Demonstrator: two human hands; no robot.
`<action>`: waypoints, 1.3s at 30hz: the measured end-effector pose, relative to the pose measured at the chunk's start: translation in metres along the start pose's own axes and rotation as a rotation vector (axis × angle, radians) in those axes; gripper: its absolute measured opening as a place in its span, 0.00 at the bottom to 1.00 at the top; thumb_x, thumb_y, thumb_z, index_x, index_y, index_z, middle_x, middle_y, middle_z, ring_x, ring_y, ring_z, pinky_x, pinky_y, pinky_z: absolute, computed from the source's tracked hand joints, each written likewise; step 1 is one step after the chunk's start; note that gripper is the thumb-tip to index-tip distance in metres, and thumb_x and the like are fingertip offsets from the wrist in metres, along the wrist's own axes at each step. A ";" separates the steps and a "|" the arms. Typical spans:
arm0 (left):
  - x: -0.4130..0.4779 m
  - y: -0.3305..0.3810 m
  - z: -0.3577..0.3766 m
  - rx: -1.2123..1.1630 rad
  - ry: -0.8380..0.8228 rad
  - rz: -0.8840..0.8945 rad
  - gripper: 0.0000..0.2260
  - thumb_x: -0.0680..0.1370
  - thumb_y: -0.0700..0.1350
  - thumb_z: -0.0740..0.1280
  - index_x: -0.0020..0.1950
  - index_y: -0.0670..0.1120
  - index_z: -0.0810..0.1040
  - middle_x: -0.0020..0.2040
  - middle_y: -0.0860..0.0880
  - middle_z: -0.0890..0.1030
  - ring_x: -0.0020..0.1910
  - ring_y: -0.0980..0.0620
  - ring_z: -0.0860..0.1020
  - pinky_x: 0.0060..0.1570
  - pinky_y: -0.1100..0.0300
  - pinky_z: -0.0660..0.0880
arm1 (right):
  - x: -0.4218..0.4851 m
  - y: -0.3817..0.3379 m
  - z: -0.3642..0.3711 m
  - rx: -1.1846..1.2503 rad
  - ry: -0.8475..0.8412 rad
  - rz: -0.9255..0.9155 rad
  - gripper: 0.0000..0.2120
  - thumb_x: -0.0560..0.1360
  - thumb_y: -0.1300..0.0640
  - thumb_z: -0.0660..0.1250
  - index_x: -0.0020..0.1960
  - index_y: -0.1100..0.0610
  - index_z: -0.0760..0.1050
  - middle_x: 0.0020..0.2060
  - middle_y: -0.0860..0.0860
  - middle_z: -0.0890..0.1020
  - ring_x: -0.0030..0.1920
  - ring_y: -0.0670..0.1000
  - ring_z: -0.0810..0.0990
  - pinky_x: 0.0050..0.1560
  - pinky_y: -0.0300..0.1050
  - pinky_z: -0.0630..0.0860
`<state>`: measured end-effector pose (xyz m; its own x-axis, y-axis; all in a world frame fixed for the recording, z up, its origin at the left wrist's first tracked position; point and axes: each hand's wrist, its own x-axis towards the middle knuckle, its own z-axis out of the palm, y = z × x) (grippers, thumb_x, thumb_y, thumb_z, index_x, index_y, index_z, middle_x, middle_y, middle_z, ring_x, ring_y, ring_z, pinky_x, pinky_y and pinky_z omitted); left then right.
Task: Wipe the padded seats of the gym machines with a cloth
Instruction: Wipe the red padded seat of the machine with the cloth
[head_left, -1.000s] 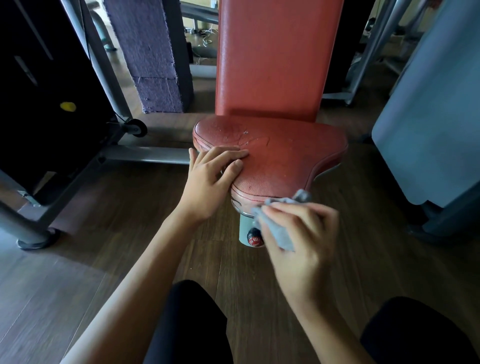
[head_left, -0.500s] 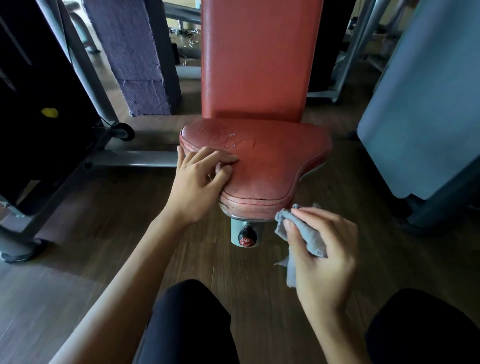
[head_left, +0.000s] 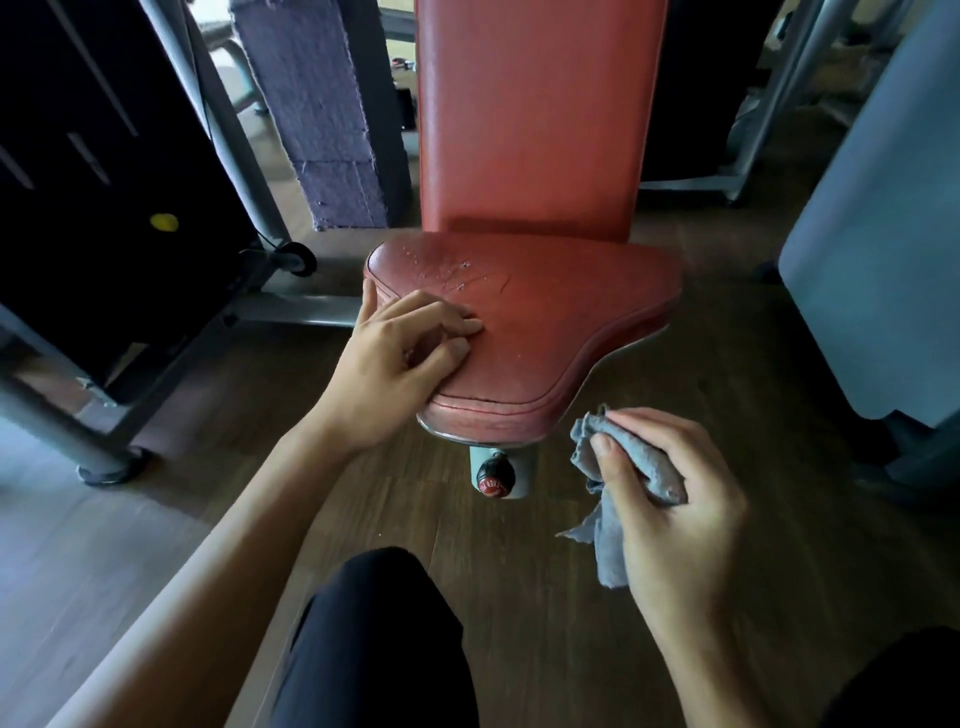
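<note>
Black machine housing (head_left: 104, 182) at far left, left hand (head_left: 395, 364) resting on left front edge of red padded seat (head_left: 561, 322), fingers loosely bent, gripping nothing, red knob (head_left: 494, 475) under seat front, right hand (head_left: 680, 519) just off the seat's right front, clenched round crumpled grey cloth (head_left: 608, 540), clear of the pad.

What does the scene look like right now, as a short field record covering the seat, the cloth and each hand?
seat: red padded seat, surface worn and cracked near its back left
backrest: red backrest, upright behind it
cloth: grey cloth, bunched, one end hanging, off the seat at its front right
right hand: right hand grips the cloth, thumb on top
left hand: left hand rests on the seat's left front edge, fingers bent
under seat: knob with a red face, on the post
wiping contact: none at this moment
</note>
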<state>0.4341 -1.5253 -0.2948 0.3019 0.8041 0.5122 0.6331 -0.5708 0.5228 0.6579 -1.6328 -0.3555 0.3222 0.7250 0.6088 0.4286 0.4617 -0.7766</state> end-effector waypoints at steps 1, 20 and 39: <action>-0.001 0.002 -0.001 0.018 -0.015 -0.002 0.13 0.79 0.51 0.64 0.56 0.48 0.85 0.58 0.56 0.83 0.62 0.58 0.78 0.72 0.68 0.50 | 0.004 0.004 -0.003 0.015 -0.008 0.006 0.08 0.75 0.66 0.74 0.54 0.58 0.82 0.51 0.50 0.84 0.54 0.50 0.83 0.54 0.48 0.80; -0.021 0.059 0.037 0.224 0.109 -0.295 0.16 0.82 0.55 0.54 0.62 0.58 0.80 0.65 0.62 0.76 0.70 0.60 0.72 0.78 0.41 0.38 | 0.019 0.022 0.028 0.223 -0.081 -0.209 0.06 0.77 0.58 0.74 0.52 0.59 0.85 0.51 0.51 0.83 0.54 0.53 0.81 0.57 0.51 0.76; -0.020 0.070 0.046 0.260 0.179 -0.343 0.18 0.82 0.53 0.54 0.63 0.58 0.81 0.64 0.59 0.78 0.68 0.54 0.72 0.75 0.33 0.45 | 0.053 0.059 0.026 0.219 -0.038 0.013 0.04 0.74 0.63 0.75 0.49 0.58 0.83 0.46 0.49 0.83 0.50 0.53 0.81 0.53 0.57 0.77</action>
<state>0.5048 -1.5740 -0.2998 -0.0697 0.8847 0.4609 0.8395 -0.1976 0.5062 0.6789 -1.5536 -0.3734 0.2928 0.7483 0.5952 0.2293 0.5494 -0.8035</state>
